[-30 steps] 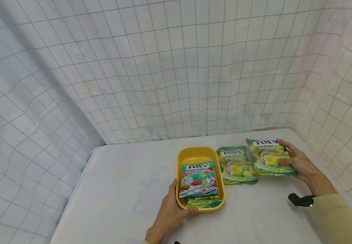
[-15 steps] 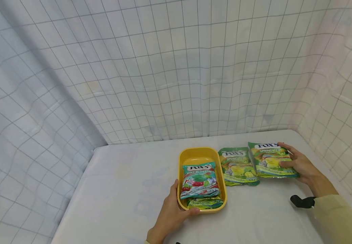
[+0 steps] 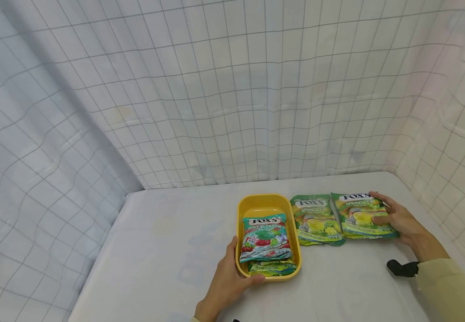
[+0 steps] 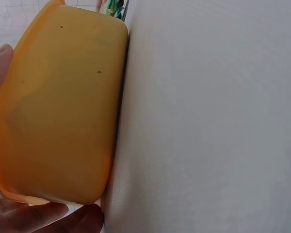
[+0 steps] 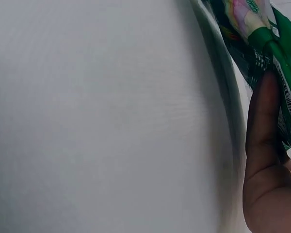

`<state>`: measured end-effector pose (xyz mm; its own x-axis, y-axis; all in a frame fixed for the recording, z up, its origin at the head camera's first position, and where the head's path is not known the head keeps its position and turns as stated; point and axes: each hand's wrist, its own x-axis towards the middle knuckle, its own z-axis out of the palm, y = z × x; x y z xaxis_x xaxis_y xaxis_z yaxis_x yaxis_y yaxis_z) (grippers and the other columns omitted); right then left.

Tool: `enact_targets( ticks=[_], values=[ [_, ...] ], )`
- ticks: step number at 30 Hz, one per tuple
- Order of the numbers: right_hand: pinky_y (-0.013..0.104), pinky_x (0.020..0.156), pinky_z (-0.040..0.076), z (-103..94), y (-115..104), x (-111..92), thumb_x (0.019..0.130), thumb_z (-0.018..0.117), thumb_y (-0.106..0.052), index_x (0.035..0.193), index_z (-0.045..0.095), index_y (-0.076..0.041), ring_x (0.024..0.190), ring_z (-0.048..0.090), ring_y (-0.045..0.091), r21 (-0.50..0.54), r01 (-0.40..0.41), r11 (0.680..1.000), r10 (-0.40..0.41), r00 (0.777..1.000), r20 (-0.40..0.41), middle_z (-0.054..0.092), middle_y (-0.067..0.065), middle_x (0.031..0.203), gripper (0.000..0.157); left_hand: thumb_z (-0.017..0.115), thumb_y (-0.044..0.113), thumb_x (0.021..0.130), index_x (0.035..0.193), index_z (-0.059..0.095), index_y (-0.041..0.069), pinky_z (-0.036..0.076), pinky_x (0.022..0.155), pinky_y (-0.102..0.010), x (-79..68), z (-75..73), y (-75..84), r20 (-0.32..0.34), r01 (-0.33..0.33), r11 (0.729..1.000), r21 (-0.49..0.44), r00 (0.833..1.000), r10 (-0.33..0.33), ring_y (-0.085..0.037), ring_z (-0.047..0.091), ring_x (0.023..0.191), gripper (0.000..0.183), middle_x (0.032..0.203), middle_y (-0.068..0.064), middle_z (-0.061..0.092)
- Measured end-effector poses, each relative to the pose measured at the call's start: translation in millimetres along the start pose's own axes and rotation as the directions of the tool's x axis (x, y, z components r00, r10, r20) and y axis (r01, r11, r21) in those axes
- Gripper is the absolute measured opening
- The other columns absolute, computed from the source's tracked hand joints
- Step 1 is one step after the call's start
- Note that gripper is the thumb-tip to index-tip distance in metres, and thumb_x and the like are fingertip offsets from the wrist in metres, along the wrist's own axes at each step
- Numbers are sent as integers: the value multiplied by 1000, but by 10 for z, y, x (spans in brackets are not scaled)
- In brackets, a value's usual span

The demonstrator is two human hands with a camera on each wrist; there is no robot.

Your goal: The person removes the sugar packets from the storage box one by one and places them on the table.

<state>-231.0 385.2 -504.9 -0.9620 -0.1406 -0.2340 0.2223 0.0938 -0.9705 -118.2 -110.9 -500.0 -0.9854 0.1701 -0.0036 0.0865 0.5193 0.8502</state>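
In the head view, my left hand grips the front left corner of a yellow plastic tub, thumb at the front rim and fingers along the left side. Inside lies a teal Mint Blossom candy bag, partly covering a green-yellow bag. My right hand holds a green Spring Tea candy bag by its right side, thumb across the front. Another Spring Tea bag lies between the tub and the held bag. The right wrist view shows the held bag's green back against a finger.
A white-covered table carries everything. White grid-patterned cloth hangs behind it and along both sides. A black strap end sticks out from the right sleeve, over the table.
My right hand has brought the held Spring Tea bag lower and slightly nearer to me, beside the other Spring Tea bag. The left hand keeps its grip on the tub. The head view has shifted slightly.
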Motion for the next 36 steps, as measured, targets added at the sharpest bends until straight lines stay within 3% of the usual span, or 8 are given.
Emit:
enact_targets(
  ticks=[5, 10, 15, 19, 26, 30, 36],
  values=[
    [29, 81, 54, 5, 56, -10, 90, 75, -7, 162, 27, -37, 97, 61, 11, -118, 34, 992, -35, 999, -4, 41, 3, 137, 91, 89, 50, 75, 161, 16, 3, 42, 109, -51, 2, 4, 2, 6, 4, 1000, -15, 1000, -3, -26, 54, 129, 122, 147, -11, 52],
    [29, 80, 54, 12, 74, -14, 91, 75, -7, 162, 28, -36, 97, 61, 11, -125, 38, 991, -39, 999, -4, 40, 7, 140, 90, 89, 50, 75, 161, 15, 3, 41, 109, -51, 1, 7, 8, 8, 14, 1000, -23, 1000, -14, -26, 54, 129, 123, 147, -11, 52],
    [31, 78, 55, 37, 63, -10, 92, 73, -6, 162, 26, -34, 96, 61, 14, -147, 34, 989, -36, 999, -9, 31, 25, 150, 89, 88, 52, 74, 161, 15, 3, 41, 110, -51, 0, 13, 15, 6, 28, 999, -21, 1000, -28, -27, 53, 131, 124, 148, -12, 51],
    [32, 79, 55, 64, 33, -13, 91, 72, -6, 164, 23, -30, 97, 61, 17, -176, 21, 984, -24, 1000, -13, 25, 34, 154, 91, 88, 53, 74, 161, 16, 4, 40, 110, -51, -4, 11, 17, 4, 33, 999, -20, 999, -33, -27, 52, 132, 124, 149, -12, 51],
    [31, 77, 53, 94, -5, -18, 88, 74, -6, 164, 16, -14, 97, 59, 23, -282, 28, 959, -39, 999, -34, 29, 41, 148, 96, 88, 52, 75, 161, 15, 3, 41, 110, -51, 3, 17, 10, 5, 21, 999, -26, 1000, -20, -27, 52, 132, 123, 149, -13, 50],
    [27, 76, 51, 95, -24, -26, 90, 77, -16, 164, 6, -8, 105, 57, 30, -354, 15, 935, -43, 996, -73, 23, 43, 152, 103, 88, 52, 75, 161, 15, 2, 40, 110, -50, 3, 20, 7, 7, 22, 999, -27, 1000, -22, -27, 52, 132, 123, 149, -12, 50],
    [17, 75, 46, 103, -34, -41, 94, 76, -26, 163, -4, -5, 128, 43, 47, -336, -15, 942, -31, 991, -131, 14, 41, 158, 108, 88, 52, 76, 161, 14, 1, 41, 109, -51, -5, 10, 0, 2, 10, 1000, -25, 1000, -10, -27, 52, 132, 123, 149, -14, 50]
  ],
)
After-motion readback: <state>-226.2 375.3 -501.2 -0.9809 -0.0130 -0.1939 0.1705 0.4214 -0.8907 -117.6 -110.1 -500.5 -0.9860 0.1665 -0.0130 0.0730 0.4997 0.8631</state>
